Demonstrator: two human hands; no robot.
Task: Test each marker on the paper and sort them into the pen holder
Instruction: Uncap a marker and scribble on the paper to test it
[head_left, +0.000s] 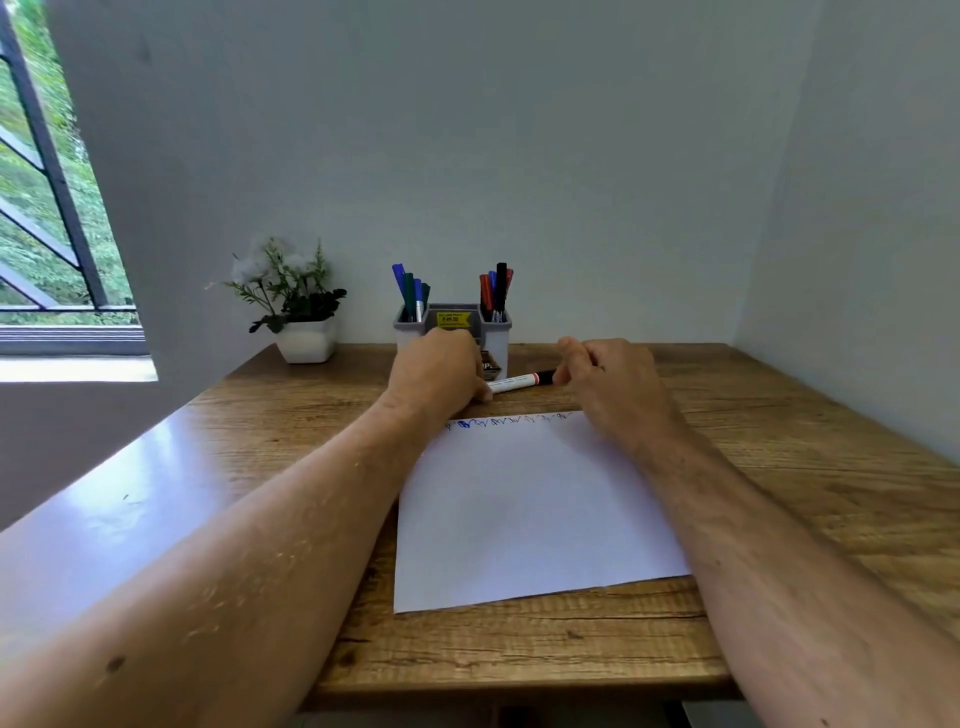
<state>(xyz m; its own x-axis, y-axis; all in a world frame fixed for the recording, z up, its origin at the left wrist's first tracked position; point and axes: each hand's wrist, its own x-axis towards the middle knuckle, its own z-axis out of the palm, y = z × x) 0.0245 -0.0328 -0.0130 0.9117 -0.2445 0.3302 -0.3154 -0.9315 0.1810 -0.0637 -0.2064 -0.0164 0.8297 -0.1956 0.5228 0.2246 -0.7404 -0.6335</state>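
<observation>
The left hand curls round the barrel end of a white marker with a red band, while the right hand pinches its black cap end; the marker lies nearly level between them, just above the wooden desk. Whether the cap is seated or already loosened is hard to tell, since the right fingers cover that end.

Just behind the left hand stands the grey pen holder, its lower front partly hidden by the knuckles. Its left compartment holds blue and green markers, the right one red, blue and black markers; a yellow sticker sits on the middle section.

Near both wrists lies the sheet of white paper, a row of small blue and dark scribbles along its far edge. The right forearm crosses its right border.

Left of the holder, against the wall, is a white pot with an artificial plant. A barred window shows greenery at far left.
</observation>
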